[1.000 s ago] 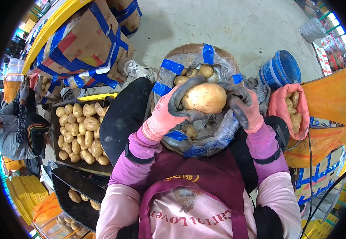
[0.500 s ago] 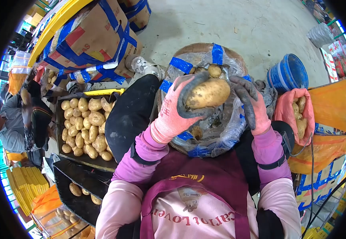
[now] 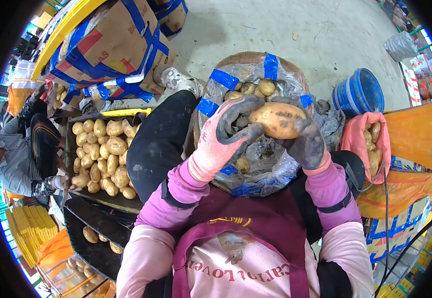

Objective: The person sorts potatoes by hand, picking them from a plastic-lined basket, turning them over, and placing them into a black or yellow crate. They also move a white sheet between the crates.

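Note:
A large yellow potato (image 3: 277,120) with dark patches on its upper side is held between my gloved hands, over a round container (image 3: 289,171) lined with clear plastic and blue tape. My left hand (image 3: 231,134) curves round the potato's left end, with finger and thumb tips at its edges. My right hand (image 3: 309,141) grips its right end, the fingertips partly hidden. Beneath, several smaller potatoes (image 3: 265,88) lie at the container's far side. Another potato (image 3: 242,164) rests low at its left, beside dark scraps.
A crate of potatoes (image 3: 101,154) stands left of my leg, with a co-worker (image 3: 14,164) beyond it. A blue bucket (image 3: 360,92) and a pink sack of potatoes (image 3: 367,144) are at right. Taped cardboard boxes (image 3: 111,49) stand upper left.
The potato has turned, showing dark patches, and shifted slightly right and down. My right hand has closed on its right end. The co-worker's hand has reached the crate's near left corner.

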`<action>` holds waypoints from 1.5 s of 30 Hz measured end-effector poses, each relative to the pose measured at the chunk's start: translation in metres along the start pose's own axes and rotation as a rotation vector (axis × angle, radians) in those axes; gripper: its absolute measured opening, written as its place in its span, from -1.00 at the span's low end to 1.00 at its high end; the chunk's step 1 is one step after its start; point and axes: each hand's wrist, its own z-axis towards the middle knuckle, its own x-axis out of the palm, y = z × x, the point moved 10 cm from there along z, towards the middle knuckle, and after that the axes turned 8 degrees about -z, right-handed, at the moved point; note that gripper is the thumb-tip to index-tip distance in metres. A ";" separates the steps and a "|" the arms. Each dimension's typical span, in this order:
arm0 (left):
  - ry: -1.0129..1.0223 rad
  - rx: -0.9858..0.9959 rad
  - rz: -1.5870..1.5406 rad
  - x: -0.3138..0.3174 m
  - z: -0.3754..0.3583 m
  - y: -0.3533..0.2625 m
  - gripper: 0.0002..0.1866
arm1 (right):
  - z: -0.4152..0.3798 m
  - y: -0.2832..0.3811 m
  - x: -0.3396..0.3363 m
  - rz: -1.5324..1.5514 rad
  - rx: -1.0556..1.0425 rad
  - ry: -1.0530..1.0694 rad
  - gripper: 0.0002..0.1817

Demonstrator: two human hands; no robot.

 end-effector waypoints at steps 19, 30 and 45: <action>-0.007 -0.334 -0.484 0.028 -0.009 0.059 -0.40 | -0.028 0.058 0.037 -1.094 -0.603 -0.062 -0.36; -0.402 0.166 0.109 0.006 -0.024 0.017 -0.30 | 0.006 -0.005 -0.067 -0.293 -0.174 -0.244 -0.47; -0.363 -0.090 -0.947 -0.101 -0.098 -0.055 -0.52 | 0.018 0.015 -0.011 0.056 -0.025 0.359 -0.53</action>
